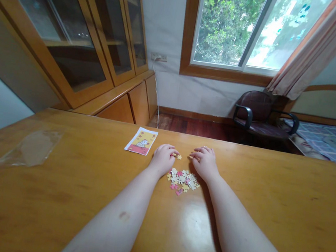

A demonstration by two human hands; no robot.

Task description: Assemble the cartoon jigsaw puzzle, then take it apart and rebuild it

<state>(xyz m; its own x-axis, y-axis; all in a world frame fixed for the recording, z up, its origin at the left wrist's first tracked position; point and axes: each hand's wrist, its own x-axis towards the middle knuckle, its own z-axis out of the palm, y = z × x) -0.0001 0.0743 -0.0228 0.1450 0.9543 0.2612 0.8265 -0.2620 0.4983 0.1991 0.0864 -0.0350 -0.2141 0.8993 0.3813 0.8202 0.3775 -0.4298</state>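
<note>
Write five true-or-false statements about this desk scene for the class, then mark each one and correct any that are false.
1. The jigsaw pieces lie in a loose pile on the wooden table, between the forearms. True.
2. The right hand is gripping a pair of scissors. False: its fingers are at a small jigsaw piece.
3. The picture card lies to the left of the left hand. True.
4. The clear plastic bag lies on the floor. False: it lies on the wooden table.
5. The dark chair stands below the window. True.
</note>
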